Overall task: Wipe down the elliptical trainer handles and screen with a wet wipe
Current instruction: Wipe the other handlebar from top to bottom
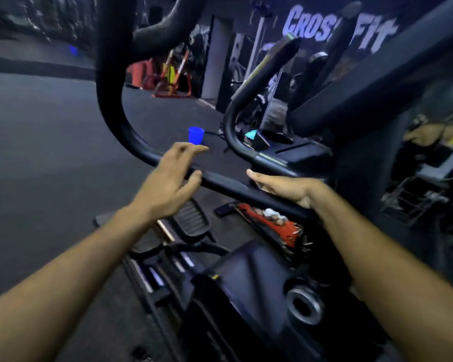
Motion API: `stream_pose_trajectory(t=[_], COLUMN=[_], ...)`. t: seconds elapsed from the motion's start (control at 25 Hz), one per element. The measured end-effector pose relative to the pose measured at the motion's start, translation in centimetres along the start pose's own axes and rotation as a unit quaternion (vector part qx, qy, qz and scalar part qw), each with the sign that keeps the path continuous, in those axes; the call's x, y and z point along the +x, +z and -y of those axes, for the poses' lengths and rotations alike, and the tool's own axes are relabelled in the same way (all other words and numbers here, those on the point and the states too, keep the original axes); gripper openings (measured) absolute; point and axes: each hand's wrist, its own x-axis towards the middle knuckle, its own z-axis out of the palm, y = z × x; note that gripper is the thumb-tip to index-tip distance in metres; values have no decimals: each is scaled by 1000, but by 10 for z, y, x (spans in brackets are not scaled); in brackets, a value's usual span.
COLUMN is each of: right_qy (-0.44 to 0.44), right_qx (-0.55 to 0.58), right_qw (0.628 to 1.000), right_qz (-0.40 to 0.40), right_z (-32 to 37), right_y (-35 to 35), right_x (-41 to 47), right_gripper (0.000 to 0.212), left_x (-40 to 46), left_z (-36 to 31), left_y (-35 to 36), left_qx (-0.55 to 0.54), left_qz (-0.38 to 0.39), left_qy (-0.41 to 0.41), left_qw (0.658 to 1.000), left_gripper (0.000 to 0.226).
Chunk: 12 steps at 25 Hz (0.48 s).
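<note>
While handle bar runs upper-left to lower-right | L hand open above | R hand flat on it, empty

One text can be read: "CrossFit" in large pale slanted letters on the dark back wall, at about one o'clock in the view. A black handle bar crosses its middle, hiding part of the letters. No other label or number is legible.

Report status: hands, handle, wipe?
Left hand open, hovering over handle. Right hand open, resting on it. No wipe visible in either hand.
</note>
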Motion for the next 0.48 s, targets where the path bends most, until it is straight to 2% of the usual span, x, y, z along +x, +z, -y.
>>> stream_pose_trajectory(t=[0.04,0.16,0.32,0.48], right_qy=[15,47,13,-31], right_qx=[-18,-35,-35,-7], right_qw=[1000,998,998,995], right_qz=[-3,25,60,100], right_z=[1,30,87,88], right_y=[-1,12,37,38], right_x=[0,3,34,50], right_gripper=[115,97,100,106], left_x=[-16,-33,-34,-39], left_z=[7,18,35,59], left_y=[-1,1,6,8], left_qx=[32,71,162,225], left_qz=[-26,-25,-53,-61], left_qy=[-10,-10,53,124], left_qw=[999,997,984,965], left_gripper=[53,62,73,78])
